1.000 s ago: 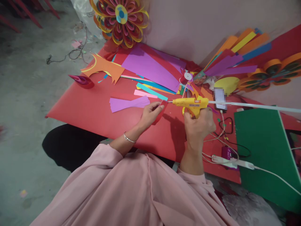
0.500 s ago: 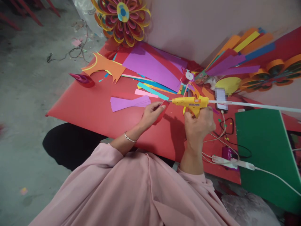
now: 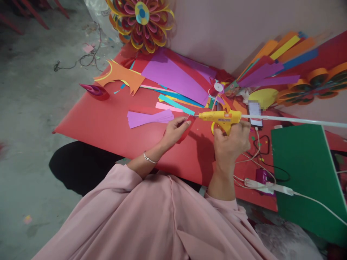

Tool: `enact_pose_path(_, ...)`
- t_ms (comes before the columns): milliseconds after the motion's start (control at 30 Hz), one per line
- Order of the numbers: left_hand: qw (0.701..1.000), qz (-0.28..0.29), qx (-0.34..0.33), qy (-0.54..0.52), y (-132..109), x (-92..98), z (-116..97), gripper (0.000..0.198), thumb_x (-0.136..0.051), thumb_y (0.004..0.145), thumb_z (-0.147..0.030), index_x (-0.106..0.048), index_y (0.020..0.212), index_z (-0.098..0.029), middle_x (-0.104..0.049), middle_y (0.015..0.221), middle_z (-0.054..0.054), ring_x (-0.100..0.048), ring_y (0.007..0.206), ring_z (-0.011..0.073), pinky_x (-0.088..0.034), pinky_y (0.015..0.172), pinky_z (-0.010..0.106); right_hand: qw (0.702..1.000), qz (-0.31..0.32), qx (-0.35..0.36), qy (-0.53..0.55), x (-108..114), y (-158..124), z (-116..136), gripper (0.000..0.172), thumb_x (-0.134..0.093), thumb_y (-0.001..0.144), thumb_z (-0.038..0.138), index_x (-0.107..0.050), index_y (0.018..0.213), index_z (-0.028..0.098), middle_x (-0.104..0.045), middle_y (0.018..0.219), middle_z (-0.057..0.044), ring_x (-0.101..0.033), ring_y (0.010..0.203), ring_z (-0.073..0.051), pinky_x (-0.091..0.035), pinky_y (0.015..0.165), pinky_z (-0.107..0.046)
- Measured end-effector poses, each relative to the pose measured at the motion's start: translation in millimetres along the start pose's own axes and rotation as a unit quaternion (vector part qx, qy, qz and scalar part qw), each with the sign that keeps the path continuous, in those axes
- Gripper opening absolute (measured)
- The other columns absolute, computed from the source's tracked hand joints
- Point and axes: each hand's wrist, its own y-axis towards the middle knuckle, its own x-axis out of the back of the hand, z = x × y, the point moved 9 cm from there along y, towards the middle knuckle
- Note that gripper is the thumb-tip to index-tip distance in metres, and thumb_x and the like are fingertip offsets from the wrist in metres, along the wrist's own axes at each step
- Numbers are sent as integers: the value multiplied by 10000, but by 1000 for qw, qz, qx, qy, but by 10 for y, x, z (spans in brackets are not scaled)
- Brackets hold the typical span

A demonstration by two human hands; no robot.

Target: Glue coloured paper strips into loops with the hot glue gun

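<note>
Around the yellow glue gun (image 3: pixel 217 116) we see the red table (image 3: pixel 114 108), reaching well out to the tool's left. To the right of the glue gun and nearer the person, we find the green board (image 3: pixel 303 169). Beyond the tool and leftward lies the purple sheet (image 3: pixel 173 77); farther off that way, we notice the layered paper flower (image 3: pixel 142 13).

At the near side of the glue gun we have the right hand (image 3: pixel 231 141), its fingers wrapped about the handle in a closed grip; we cannot tell whether the trigger is pressed. Left of the glue gun we see the left hand (image 3: pixel 176 130), thumb and fingers pinched on a red strip (image 3: pixel 187 133).

Well left of the glue gun, beyond the left hand, we see the fanned purple strips (image 3: pixel 149 118). The red strip itself sits just left of the glue gun, its upper end at the thumb tip and the rest slanting down below the pinch. Smallest of all, the metal nozzle (image 3: pixel 196 116) points left from the glue gun to the strip's upper edge; we cannot tell for certain whether it touches.
</note>
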Motion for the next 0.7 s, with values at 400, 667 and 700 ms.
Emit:
enact_pose_path(400, 999, 1, 25, -23, -13, 3, 0, 351, -795, 861, -546, -767, 879, -196, -670, 761, -10, -564, 687, 115, -435, 639, 247, 1000, 12, -12, -7, -24, -6, -81, 324, -629, 799, 309, -666, 1108, 217, -674, 1207, -172, -677, 1092, -348, -535, 839, -440)
enact_pose_path(667, 992, 18, 93, -86, -4, -32, 121, 437, -862, 784, -590, -742, 899, -186, -726, 776, 3, -621, 635, 107, -511, 616, 246, 1000, -2, -5, -12, -30, -32, -114, 344, -638, 798, 316, -657, 1126, 217, -694, 1204, -167, -690, 1080, -338, -537, 837, -428)
enact_pose_path(700, 990, 17, 103, -99, -1, -34, 138, 454, -876, 765, -595, -732, 898, -186, -730, 773, 5, -635, 636, 111, -520, 616, 246, 1000, -4, -4, -14, -29, -35, -117, 343, -639, 798, 317, -655, 1127, 221, -693, 1201, -163, -690, 1074, -335, -537, 835, -425)
